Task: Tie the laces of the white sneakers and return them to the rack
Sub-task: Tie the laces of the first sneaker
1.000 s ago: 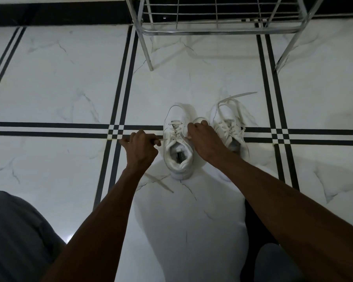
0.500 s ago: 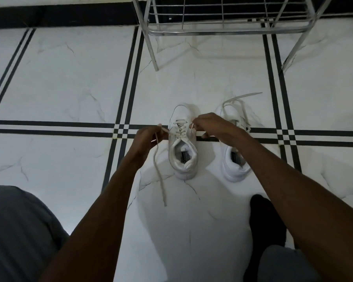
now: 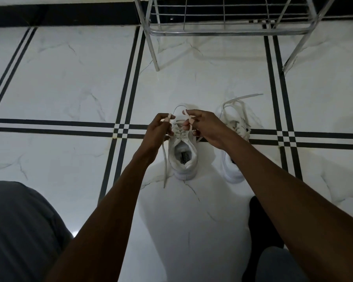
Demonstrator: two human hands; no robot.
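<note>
The scene is dimly and coolly lit, with soft shadows cast on the floor [image 3: 69, 78] near the shoes [image 3: 184, 159]. Straight floor lines are bowed toward the edges by the wide lens. A small glare spot is seen near left.

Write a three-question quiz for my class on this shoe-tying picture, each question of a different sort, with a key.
1. True or false: both white lace-up sneakers already sit on the chrome wire shoe rack.
2. Which sneaker are the hands working on?
A. the left white sneaker
B. the right white sneaker
C. neither
3. Fill in: the loose lace end hanging from the left hand trails down onto the white marble ____.

Key
1. False: both stand on the floor in front of the rack.
2. A: the left hand and right hand each pinch a lace above it; the other sneaker's laces lie loose.
3. floor
</note>
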